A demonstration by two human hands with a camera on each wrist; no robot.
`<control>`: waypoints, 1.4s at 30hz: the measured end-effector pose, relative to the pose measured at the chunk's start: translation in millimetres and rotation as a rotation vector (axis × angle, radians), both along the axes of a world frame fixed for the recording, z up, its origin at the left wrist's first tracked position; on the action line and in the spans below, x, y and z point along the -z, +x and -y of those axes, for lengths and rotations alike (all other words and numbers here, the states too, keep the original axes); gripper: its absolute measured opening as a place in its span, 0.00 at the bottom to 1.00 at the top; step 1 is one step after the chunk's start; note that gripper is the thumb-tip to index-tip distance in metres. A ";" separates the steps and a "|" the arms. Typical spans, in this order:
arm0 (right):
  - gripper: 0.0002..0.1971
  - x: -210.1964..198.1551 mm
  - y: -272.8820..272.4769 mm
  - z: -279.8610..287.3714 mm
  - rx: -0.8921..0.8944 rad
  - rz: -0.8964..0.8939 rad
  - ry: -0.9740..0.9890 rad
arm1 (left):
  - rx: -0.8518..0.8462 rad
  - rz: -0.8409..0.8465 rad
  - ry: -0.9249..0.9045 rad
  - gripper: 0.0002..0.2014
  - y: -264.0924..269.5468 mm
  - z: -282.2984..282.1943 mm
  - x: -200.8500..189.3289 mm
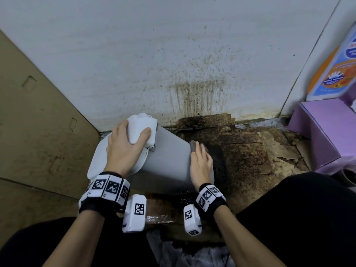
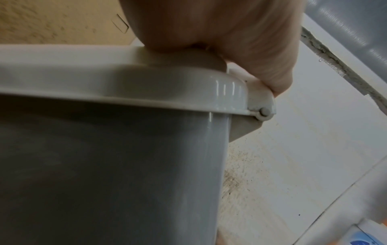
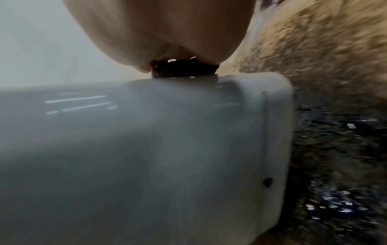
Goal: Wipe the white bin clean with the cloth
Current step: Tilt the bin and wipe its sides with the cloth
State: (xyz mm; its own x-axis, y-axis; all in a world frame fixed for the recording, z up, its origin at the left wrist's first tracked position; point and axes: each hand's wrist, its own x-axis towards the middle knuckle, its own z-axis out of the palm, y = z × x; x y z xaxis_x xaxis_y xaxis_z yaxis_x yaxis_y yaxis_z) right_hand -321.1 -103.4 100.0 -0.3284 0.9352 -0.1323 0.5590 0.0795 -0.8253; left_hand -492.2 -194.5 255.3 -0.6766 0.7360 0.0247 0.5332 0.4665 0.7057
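The white bin (image 1: 169, 149) lies tipped on its side on the floor, lid end at the left, base end at the right. My left hand (image 1: 125, 145) grips the white hinge block of the lid, thumb on one side and fingers on the other. The left wrist view shows that hand (image 2: 230, 33) on the lid's rim, with the grey bin wall (image 2: 104, 165) below. My right hand (image 1: 200, 164) holds a dark cloth (image 1: 201, 148) against the bin's base edge. In the right wrist view the cloth (image 3: 184, 69) is pinned under my palm (image 3: 167, 24) on the bin (image 3: 146, 149).
A flat cardboard sheet (image 1: 38, 122) leans at the left. The white wall (image 1: 173, 54) behind carries brown stains. Stained, wet cardboard (image 1: 246, 151) covers the floor to the right of the bin. A purple box (image 1: 323, 132) and a labelled bottle (image 1: 337, 64) stand at the right. My knees frame the bottom.
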 end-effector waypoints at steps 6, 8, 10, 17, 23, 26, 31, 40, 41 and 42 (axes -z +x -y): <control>0.31 -64.1 -52.7 24.9 -0.219 -0.285 0.227 | -0.006 -0.026 -0.009 0.53 1.2 -1.4 1.0; 0.29 -69.2 -55.4 27.2 -0.251 -0.310 0.227 | -0.008 -0.006 0.000 0.53 0.6 0.4 0.6; 0.28 -66.5 -46.8 24.5 -0.255 -0.267 0.266 | -0.002 0.004 0.009 0.53 -0.4 1.8 0.4; 0.29 -9.3 -20.1 -1.6 -0.206 -0.118 0.173 | -0.001 0.012 0.003 0.53 0.1 2.1 0.6; 0.29 34.1 18.1 -25.0 -0.071 0.010 -0.008 | 0.000 0.020 0.017 0.53 1.0 3.2 -0.3; 0.25 47.7 29.7 -31.0 -0.009 0.040 -0.117 | 0.000 0.014 0.020 0.53 1.6 2.9 0.0; 0.25 26.8 25.4 -20.5 0.010 -0.008 -0.146 | 0.001 0.000 0.006 0.53 0.6 1.9 -0.8; 0.27 -56.0 -31.6 56.6 -0.006 -0.307 0.073 | -0.013 -0.026 -0.021 0.54 1.4 -2.8 1.1; 0.27 -68.1 -37.0 67.7 -0.049 -0.357 0.122 | -0.016 -0.027 -0.020 0.53 1.2 -3.1 1.1; 0.27 -75.9 -41.6 76.8 -0.088 -0.388 0.162 | -0.017 -0.030 -0.019 0.53 1.2 -2.6 1.1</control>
